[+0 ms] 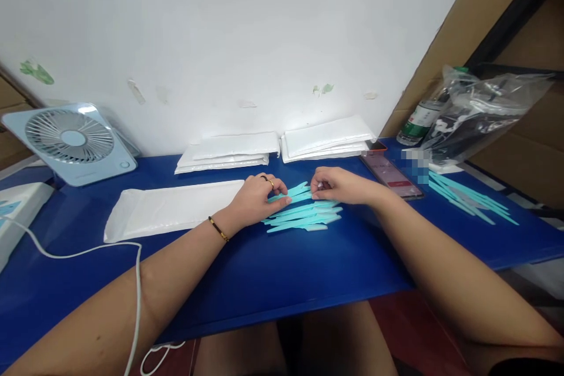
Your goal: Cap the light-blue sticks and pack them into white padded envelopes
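A small heap of several thin turquoise plastic sticks (304, 214) lies on the blue table (282, 270) in front of me. My left hand (258, 197), with a ring and a dark bracelet, rests on the heap's left end, fingers curled and pinching a stick. My right hand (337, 185) is closed on the far end of the top sticks. A flat white padded envelope (170, 208) lies just left of my left hand.
Two stacks of white envelopes (229, 153) (326, 138) lean by the wall. A pale blue desk fan (73, 141) stands far left with a white cable (136, 282). A phone (392, 175), more turquoise sticks (469, 197), a bottle (418, 120) and a plastic bag (480, 108) lie at right.
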Available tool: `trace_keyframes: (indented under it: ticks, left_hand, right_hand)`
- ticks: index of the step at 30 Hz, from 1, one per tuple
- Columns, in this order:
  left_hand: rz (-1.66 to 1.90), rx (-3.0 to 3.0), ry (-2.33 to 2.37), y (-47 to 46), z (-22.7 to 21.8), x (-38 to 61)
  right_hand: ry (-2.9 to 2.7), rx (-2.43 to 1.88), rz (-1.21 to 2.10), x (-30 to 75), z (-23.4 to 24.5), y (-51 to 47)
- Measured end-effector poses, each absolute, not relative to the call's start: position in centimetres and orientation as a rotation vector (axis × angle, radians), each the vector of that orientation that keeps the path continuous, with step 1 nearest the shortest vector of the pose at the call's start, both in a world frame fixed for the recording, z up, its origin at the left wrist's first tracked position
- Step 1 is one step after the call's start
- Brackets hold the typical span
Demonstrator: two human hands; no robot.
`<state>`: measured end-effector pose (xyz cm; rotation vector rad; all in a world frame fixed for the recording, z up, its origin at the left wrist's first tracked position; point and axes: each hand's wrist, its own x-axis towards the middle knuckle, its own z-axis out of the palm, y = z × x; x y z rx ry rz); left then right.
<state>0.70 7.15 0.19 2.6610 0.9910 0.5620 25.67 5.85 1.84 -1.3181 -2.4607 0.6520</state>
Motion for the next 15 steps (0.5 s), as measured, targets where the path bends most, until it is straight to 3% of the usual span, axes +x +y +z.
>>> trace_keyframes:
  ticks: [15]
  left_hand:
    - [0.558,2.666,1.074,7.7,-0.2,0.3]
  right_hand:
    - [-2.315,-1.528,0.549,28.1,3.4,5.9]
